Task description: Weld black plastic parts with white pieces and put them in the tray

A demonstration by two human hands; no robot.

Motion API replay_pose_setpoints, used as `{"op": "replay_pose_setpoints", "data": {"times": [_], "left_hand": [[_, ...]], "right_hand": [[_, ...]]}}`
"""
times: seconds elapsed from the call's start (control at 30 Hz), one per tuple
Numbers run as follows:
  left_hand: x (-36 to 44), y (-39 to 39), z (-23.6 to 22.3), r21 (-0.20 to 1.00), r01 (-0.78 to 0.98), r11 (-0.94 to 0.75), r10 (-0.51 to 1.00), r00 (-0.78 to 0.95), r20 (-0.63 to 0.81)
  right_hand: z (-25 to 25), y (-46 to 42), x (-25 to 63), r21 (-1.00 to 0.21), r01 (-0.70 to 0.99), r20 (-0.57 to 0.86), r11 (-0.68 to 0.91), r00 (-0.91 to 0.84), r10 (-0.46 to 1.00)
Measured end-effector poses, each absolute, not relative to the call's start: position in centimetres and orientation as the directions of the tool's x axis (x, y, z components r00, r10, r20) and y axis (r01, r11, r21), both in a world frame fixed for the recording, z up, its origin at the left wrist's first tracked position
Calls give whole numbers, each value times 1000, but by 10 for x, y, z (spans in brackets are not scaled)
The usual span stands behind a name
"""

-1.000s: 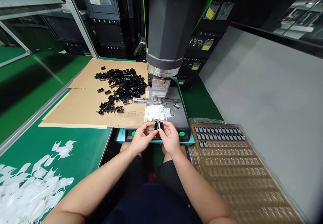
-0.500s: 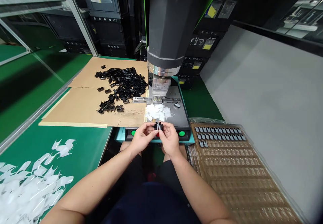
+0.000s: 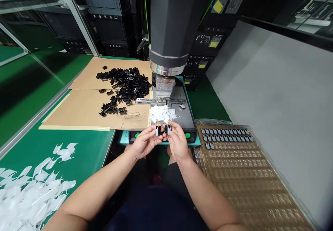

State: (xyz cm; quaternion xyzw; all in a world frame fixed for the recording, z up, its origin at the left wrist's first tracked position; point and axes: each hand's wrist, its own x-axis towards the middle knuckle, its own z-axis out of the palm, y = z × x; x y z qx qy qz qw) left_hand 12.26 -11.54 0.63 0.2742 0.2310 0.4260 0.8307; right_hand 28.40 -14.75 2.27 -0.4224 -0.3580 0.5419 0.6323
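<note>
In the head view, my left hand (image 3: 144, 142) pinches a small grey-and-black plastic piece (image 3: 158, 131) between thumb and fingers. A similar grey-and-black plastic part (image 3: 168, 130) is in the closed fingers of my right hand (image 3: 179, 143). The two parts are side by side with a small gap, held over the front edge of the machine base. Just beyond them lies a heap of white film pieces (image 3: 161, 113) on the metal plate. Another grey-and-black part (image 3: 182, 106) rests on that plate, right of the press fixture (image 3: 161, 101).
The dark press head (image 3: 169, 26) stands over the plate. Black clips (image 3: 132, 85) are piled on cardboard (image 3: 78, 109) to the left. More white films (image 3: 28, 196) lie on the green table. A clear tray (image 3: 234, 182) at right holds rows of grey parts. Green buttons (image 3: 187, 135) sit close to my hands.
Both hands have turned the two parts so their grey outer faces now show. The parts have come slightly farther apart. The view has shifted a little.
</note>
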Motion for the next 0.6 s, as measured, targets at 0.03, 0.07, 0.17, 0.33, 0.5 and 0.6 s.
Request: {"op": "replay_pose_setpoints", "data": {"times": [0.03, 0.07, 0.17, 0.33, 0.5, 0.6], "left_hand": [[122, -116, 6, 657, -577, 485, 834, 531, -149], [122, -116, 5, 662, -573, 482, 834, 531, -148], [123, -116, 4, 660, -573, 486, 832, 535, -147], [124, -117, 4, 646, -584, 491, 839, 517, -170], [125, -116, 2, 739, -558, 377, 893, 431, -130], [126, -116, -1, 797, -510, 324, 904, 414, -102]], "right_hand": [[23, -148, 284, -925, -375, -5, 54, 154, 988], [23, -148, 284, -928, -370, -6, 50, 148, 989], [22, -149, 284, -925, -379, -13, 40, 134, 991], [21, -150, 285, -913, -405, -9, 48, 139, 990], [16, -150, 286, -919, -388, 5, 66, 156, 988], [12, -151, 287, -922, -381, 10, 65, 144, 990]]}}
